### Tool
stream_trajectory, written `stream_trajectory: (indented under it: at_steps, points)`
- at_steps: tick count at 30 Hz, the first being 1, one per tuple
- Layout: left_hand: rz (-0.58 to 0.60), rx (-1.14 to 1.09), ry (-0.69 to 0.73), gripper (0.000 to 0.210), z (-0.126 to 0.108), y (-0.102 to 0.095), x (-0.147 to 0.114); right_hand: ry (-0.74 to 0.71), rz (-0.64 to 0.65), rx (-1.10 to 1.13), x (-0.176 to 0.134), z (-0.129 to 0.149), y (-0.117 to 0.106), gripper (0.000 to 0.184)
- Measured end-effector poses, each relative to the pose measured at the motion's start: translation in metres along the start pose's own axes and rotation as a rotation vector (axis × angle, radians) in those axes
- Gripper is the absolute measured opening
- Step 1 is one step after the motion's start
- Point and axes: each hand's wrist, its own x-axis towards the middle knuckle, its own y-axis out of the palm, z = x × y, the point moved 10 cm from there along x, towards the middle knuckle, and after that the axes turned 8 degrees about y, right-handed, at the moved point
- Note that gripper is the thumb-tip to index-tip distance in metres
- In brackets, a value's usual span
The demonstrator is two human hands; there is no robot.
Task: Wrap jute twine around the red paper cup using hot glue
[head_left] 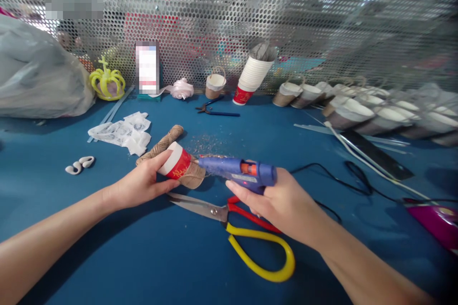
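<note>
My left hand (148, 178) grips a red and white paper cup (182, 162) tipped on its side, its base end wound with brown twine (194, 175). My right hand (275, 200) is wrapped round a blue hot glue gun (236, 171), whose nozzle points left at the twine-wound part; whether the tip touches it I cannot tell. Behind the cup lies a roll of twine (168, 140). Below both hands rest large scissors (211, 210) with one red and one yellow handle loop, blades pointing left.
Pliers (218, 113) and a leaning stack of paper cups (254, 76) are at the back. Many twine-wrapped cups (348, 112) line the right rear. A black cord (322, 169) trails right. Crumpled white paper (123, 131) and a plastic bag (39, 71) are on the left.
</note>
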Motion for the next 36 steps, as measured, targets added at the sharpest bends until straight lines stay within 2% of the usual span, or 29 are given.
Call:
stream_trajectory:
  at_steps: [4, 17, 22, 36]
  points:
    - [-0.006, 0.01, -0.029, 0.033, 0.004, 0.0, -0.001, -0.091, -0.01, -0.036, -0.003, 0.006, 0.001, 0.021]
    - [-0.031, 0.033, -0.007, 0.034, -0.002, -0.003, 0.001, -0.188, -0.016, -0.141, -0.014, 0.015, 0.007, 0.018]
    - [-0.029, 0.033, -0.013, 0.032, 0.0, -0.003, 0.001, -0.157, -0.002, -0.159, -0.014, 0.015, 0.011, 0.017]
    - [-0.039, 0.048, -0.013, 0.033, 0.002, -0.003, 0.0, -0.185, 0.018, -0.159, -0.017, 0.021, 0.016, 0.019]
